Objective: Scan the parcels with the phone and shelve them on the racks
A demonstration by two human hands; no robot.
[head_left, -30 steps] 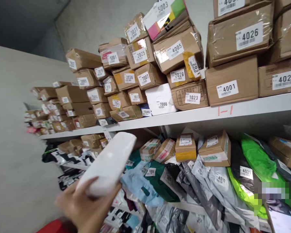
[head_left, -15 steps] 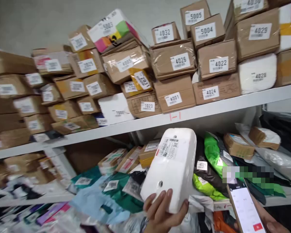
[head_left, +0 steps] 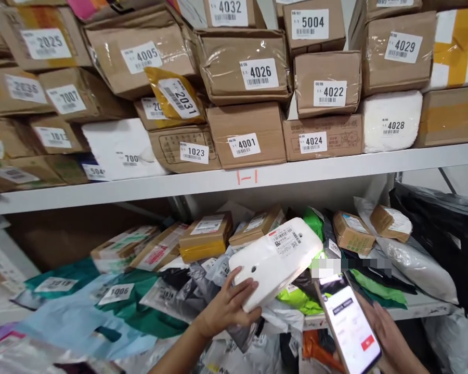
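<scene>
My left hand (head_left: 234, 301) is closed on the near end of a white foam box (head_left: 265, 262), which tilts up toward the right. A shipping label with a barcode faces up on its far part, and two small dark holes show in the top. In my right hand (head_left: 378, 322) is a smartphone (head_left: 349, 322), its lit screen turned up with a red button low on it. The phone's top edge is close to the right side of the foam box. The fingers behind the phone are partly hidden.
Numbered cardboard boxes (head_left: 246, 132) are stacked on the upper white shelf (head_left: 203, 179). On the lower shelf lie bagged parcels, among them a green bag (head_left: 148, 306), a small box with yellow tape (head_left: 203, 249) and a large black bag (head_left: 432, 234). More bags lie below.
The foam box has turned from nearly upright to lying slanted toward the right, nearer the phone. The phone screen now shows a dark band. My view has shifted right and closer to the shelf.
</scene>
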